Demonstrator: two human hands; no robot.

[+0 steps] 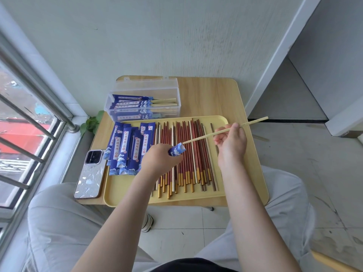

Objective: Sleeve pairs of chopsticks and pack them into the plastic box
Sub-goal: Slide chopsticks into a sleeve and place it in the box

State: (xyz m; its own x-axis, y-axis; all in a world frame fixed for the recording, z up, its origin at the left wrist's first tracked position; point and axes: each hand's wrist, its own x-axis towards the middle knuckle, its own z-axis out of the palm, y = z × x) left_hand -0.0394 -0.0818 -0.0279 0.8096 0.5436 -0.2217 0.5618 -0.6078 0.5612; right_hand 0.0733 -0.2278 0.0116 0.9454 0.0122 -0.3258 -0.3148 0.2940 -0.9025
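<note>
Chopsticks (pixel 208 134) pinched by right hand (pixel 231 140) | left hand (pixel 161 160) grips sleeve (pixel 176 150) | keep mouth open, tips together, slide straight in.

My small wooden bench (pixel 212 95) stands against a pale wall (pixel 157 36), on a floor (pixel 294 173) of light grey tiles. To my left, daylight comes through a window (pixel 23 134) with metal bars (pixel 29 118), and a green plant (pixel 92 122) peeks up beside the sill. To my right is a white-framed doorway (pixel 314 85).
</note>
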